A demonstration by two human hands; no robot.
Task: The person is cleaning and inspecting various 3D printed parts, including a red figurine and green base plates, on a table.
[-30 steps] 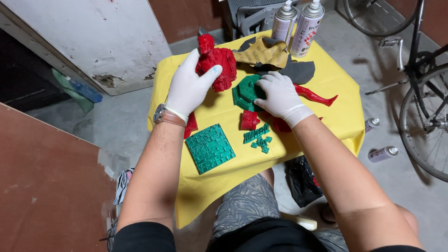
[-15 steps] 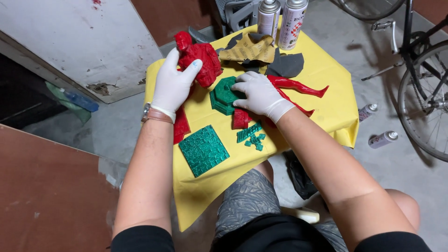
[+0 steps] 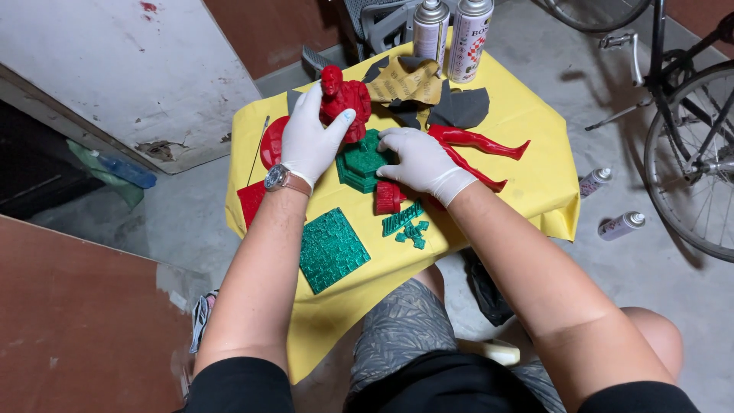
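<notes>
Yellow cloth covered the counter [image 3: 535, 183], where the gloved left hand [image 3: 310, 141] gripped the red torso figure [image 3: 344, 99] and the right hand [image 3: 420, 160] pressed flat on the green hexagonal base [image 3: 363, 162], which probably needed steadying while the figure was seated squarely.

Yellow-covered table [image 3: 535, 176] bears printed parts [image 3: 330, 248] (red, green), spray cans [image 3: 468, 38].

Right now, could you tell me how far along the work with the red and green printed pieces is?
Done: nothing looks joined yet. In hand: the left hand grips the red torso while the right hand presses on the green hexagonal base. Left: the red legs, green square tile and small green bits lie loose on the yellow cloth.
</notes>
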